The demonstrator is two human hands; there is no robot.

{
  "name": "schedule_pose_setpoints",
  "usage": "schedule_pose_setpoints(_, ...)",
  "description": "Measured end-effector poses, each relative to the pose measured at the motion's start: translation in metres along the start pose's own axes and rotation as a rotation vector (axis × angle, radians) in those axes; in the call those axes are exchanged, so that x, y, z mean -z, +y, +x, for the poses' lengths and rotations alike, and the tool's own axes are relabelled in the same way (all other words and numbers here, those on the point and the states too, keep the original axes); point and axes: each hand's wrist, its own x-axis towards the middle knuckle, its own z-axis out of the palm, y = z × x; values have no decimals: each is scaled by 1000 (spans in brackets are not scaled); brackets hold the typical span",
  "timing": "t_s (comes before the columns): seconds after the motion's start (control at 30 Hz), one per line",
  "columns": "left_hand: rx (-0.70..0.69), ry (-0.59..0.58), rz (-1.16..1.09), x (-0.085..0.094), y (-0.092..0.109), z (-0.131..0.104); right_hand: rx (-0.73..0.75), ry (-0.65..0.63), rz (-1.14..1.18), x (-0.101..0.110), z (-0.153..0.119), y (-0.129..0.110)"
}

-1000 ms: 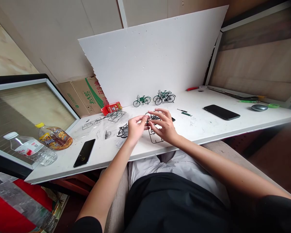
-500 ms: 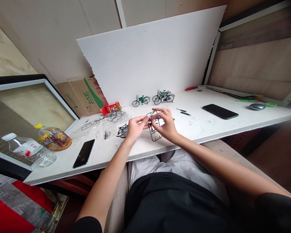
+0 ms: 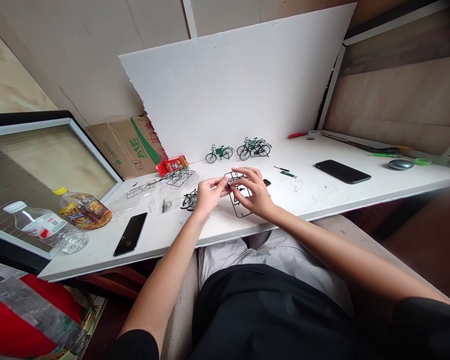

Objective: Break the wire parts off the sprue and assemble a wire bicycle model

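Near the table's front edge, my left hand pinches a black plastic parts frame between thumb and fingers. My right hand meets it from the right, its thumb and index fingertips closed at the frame's upper left part, the other fingers loosely curved above. The small piece between the fingertips is too hidden to make out. Black miniature bicycle parts lie just left of my left hand. Behind my hands stand a green model bicycle and a cluster of green and black model bicycles.
Emptied parts frames and a red packet lie at the left. A phone and two bottles sit further left. Small green pieces, another phone and a mouse lie right. A white board stands behind.
My hands stay together on the parts frame with only small finger shifts. The right fingertips have moved slightly left. The camera view has tilted a little.
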Motion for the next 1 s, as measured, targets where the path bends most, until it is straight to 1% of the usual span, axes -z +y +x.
schedule_pose_setpoints(0.2, 16, 50, 21, 3, -2, 3, -81, 49, -23, 1, 2, -2)
schedule_pose_setpoints(0.3, 5, 69, 24, 3, -2, 4, -53, 33, -54, 2, 1, 1)
schedule_pose_setpoints(0.37, 7, 59, 21, 2, -2, 3, -11, 11, -74, 2, 1, 3)
schedule_pose_setpoints(0.57, 87, -38, 42, 0, 0, -1, 92, -77, -113, 6, 1, 12)
schedule_pose_setpoints(0.73, 76, -104, 43, 0, 1, -2, 128, -136, -117, 10, 5, 14)
schedule_pose_setpoints(0.87, 60, -177, 66, 2, 6, -2, 89, -111, -117, 13, 9, 13)
schedule_pose_setpoints(1.0, 22, -270, 149, 2, 11, -5, 96, -111, -148, 18, 14, 18)
